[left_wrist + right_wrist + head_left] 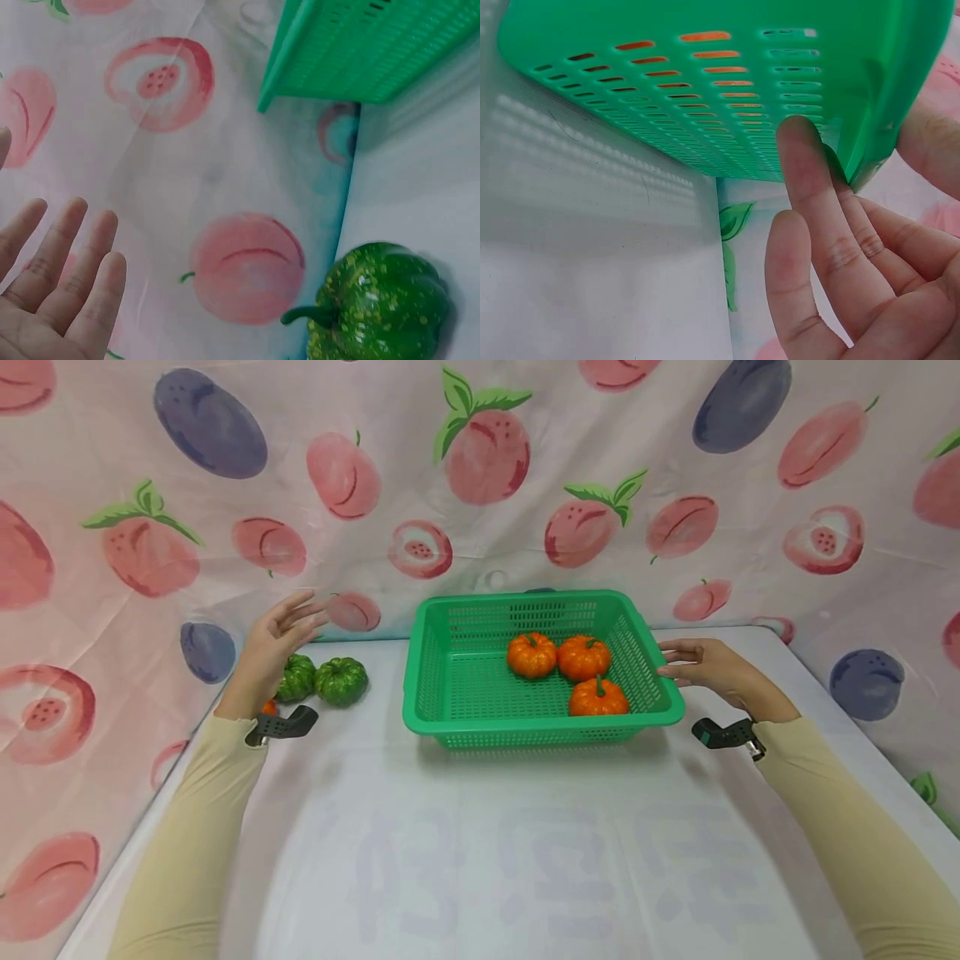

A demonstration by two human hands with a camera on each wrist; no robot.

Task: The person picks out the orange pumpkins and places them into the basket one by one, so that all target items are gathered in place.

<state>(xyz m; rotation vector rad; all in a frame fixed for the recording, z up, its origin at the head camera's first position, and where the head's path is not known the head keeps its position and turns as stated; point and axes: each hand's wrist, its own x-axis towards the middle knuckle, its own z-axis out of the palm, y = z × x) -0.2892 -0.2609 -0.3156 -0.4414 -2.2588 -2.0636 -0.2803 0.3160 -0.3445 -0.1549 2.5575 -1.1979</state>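
Observation:
A green plastic basket (525, 727) with perforated sides stands toward the back of the table and holds three small orange pumpkins (532, 656). At its right edge, my right hand (705, 668) grips the rim, thumb along the rim and fingers (802, 161) beneath it against the side wall. My left hand (276, 639) is raised on the left with spread fingers (101, 300) and holds nothing. Just below and beside it lie two small green pumpkins (341, 682), one partly hidden by the hand. A bit of an orange thing (270, 707) shows behind the left wrist.
The table (480, 843) has a white cover with faint markings. A fruit-print cloth (495, 543) hangs right behind the basket and along both sides. Black wrist mounts (285, 724) stick out from both wrists.

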